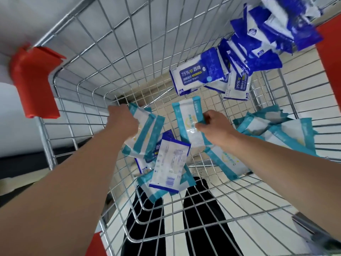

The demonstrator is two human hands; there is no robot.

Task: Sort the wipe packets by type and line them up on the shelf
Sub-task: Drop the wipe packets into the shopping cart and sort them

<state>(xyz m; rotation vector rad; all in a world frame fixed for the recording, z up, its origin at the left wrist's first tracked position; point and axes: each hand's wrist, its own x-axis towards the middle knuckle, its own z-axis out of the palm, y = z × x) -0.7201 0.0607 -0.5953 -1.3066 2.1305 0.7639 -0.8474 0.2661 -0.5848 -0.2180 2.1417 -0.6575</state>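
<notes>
Both my arms reach down into a wire shopping cart (pixel 88 93). My left hand (pixel 122 118) grips a small stack of teal-and-white wipe packets (pixel 145 133) near the cart's floor. My right hand (pixel 215 124) pinches another teal-and-white packet (pixel 188 119) by its right edge. Dark blue alcohol wipe packets (pixel 199 71) pile against the cart's far right wall, with more blue ones (pixel 273 32) above. Further teal packets (pixel 273 130) lie at the right. One blue packet (pixel 169 165) lies back-side up in the middle, on top of other packets.
Red plastic corner guards (pixel 33 80) sit on the cart's rim at left, and a red part (pixel 330 71) at the right edge. My dark trouser legs (pixel 201 215) show through the mesh below. A pale floor and a dark strip lie outside the cart at left.
</notes>
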